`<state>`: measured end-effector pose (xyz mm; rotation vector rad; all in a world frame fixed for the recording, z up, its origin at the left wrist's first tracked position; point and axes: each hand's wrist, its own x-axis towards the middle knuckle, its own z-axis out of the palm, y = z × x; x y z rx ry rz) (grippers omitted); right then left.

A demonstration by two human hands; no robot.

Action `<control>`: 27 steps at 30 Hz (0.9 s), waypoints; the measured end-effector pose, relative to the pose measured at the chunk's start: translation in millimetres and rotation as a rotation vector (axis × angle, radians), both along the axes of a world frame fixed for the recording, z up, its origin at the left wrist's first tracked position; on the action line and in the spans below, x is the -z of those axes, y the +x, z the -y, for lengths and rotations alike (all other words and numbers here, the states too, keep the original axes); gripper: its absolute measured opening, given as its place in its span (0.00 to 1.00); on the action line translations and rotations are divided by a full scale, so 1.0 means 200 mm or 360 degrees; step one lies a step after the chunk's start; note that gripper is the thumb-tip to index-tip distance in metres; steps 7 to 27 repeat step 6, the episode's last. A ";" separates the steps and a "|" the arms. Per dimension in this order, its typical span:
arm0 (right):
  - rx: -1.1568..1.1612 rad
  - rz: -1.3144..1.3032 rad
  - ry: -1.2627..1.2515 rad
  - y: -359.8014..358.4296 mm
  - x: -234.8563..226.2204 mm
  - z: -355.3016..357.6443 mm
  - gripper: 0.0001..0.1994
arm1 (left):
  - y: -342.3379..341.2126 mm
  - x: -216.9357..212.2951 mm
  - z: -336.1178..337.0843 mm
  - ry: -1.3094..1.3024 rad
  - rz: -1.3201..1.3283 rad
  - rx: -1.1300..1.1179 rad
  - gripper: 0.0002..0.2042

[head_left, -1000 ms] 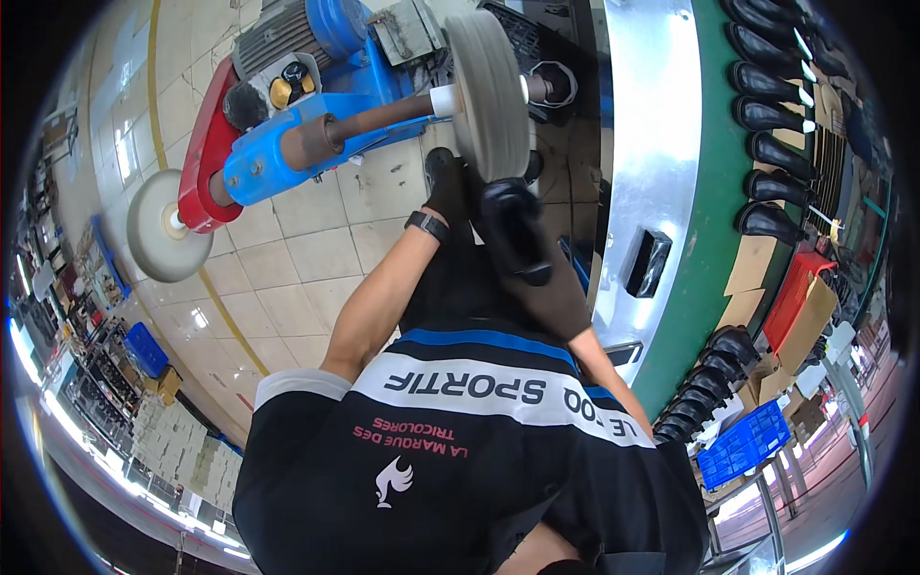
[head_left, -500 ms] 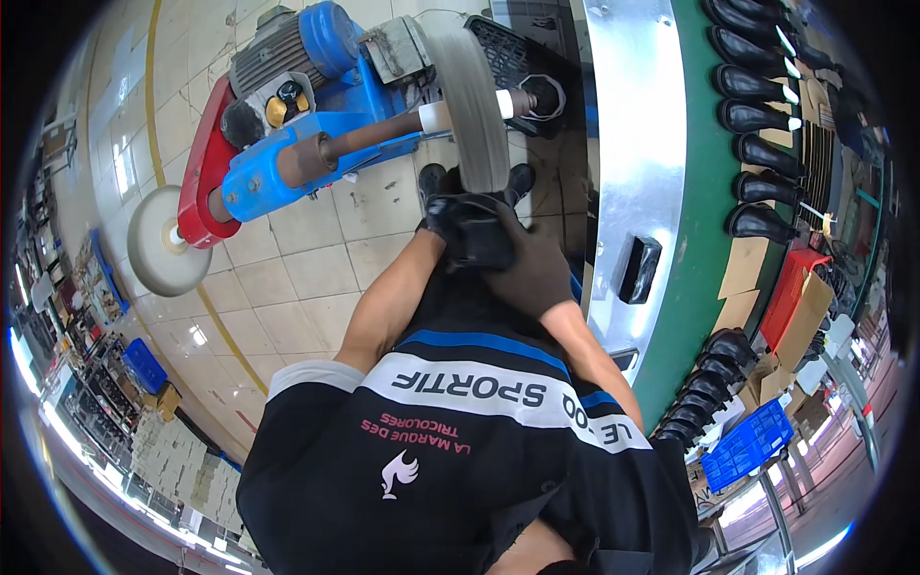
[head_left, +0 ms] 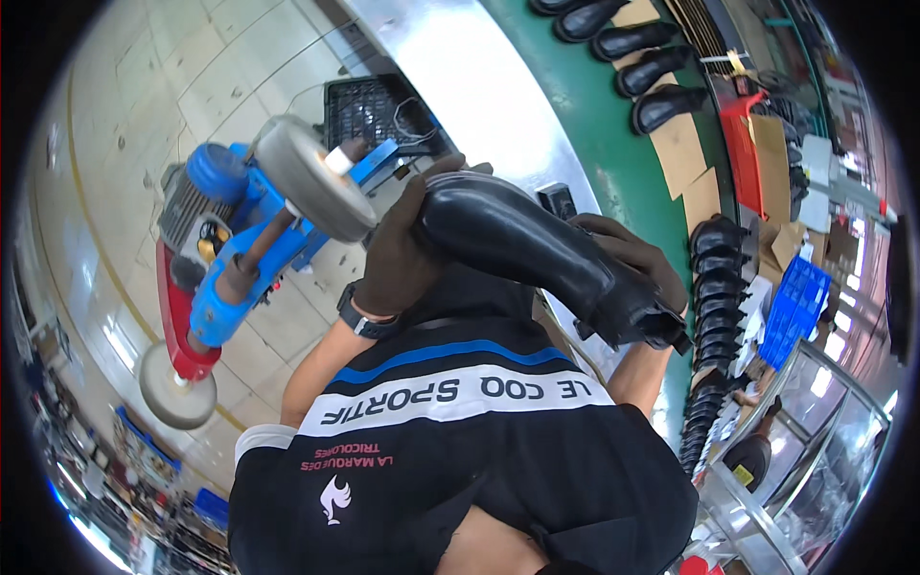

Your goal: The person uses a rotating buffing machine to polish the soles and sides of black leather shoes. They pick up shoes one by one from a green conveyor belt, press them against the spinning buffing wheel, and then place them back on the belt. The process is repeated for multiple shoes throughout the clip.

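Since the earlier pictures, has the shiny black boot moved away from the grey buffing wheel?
Yes. The shiny black boot now lies right of the grey buffing wheel, off its rim; earlier it was pressed under it.

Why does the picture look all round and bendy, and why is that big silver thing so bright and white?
In the head view, the fisheye lens bends straight edges toward the dark rim, so the green conveyor curves. Lamp glare washes out the silver metal panel and streaks the black boot held in the left hand and right hand. Things near the rim look squashed and blurry.
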<state>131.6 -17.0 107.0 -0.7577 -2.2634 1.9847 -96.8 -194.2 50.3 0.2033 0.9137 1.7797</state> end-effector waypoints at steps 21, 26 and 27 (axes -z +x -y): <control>0.0171 -0.0111 0.0410 0.24 -0.03 -0.23 0.20 | -0.06 0.07 -0.21 0.0035 -0.1715 0.0398 0.22; 0.0171 -0.0111 0.0410 0.24 -0.03 -0.23 0.20 | -0.06 0.07 -0.21 0.0035 -0.1715 0.0398 0.22; 0.0171 -0.0111 0.0410 0.24 -0.03 -0.23 0.20 | -0.06 0.07 -0.21 0.0035 -0.1715 0.0398 0.22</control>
